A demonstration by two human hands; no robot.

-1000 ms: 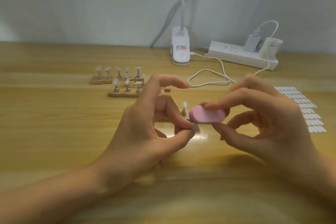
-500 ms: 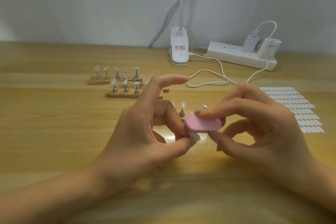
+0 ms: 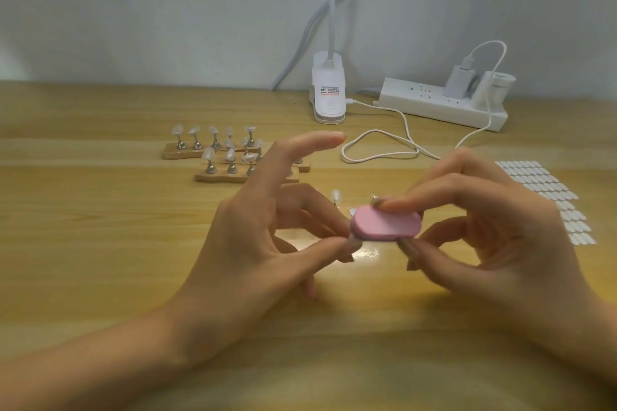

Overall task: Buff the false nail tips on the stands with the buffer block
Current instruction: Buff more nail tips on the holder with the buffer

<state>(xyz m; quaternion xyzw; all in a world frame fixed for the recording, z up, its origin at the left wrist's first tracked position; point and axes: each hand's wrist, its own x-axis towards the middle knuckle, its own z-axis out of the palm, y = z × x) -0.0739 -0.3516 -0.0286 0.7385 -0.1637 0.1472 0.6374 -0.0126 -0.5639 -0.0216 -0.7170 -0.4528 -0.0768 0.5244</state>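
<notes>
Head view: the left hand [image 3: 267, 237] pinches a nail tip [image 3: 356, 239] between thumb and middle finger, with the forefinger stretched out. The tip is mostly hidden by the end of the pink block [image 3: 387, 223], which touches it. The right hand [image 3: 484, 233] grips the block by its edges. The left hand cuts off part of the stands [image 3: 213, 152] behind it. The wooden table [image 3: 100, 243] meets a pale wall [image 3: 167, 10]. Since half a second ago the block has slid slightly right.
</notes>
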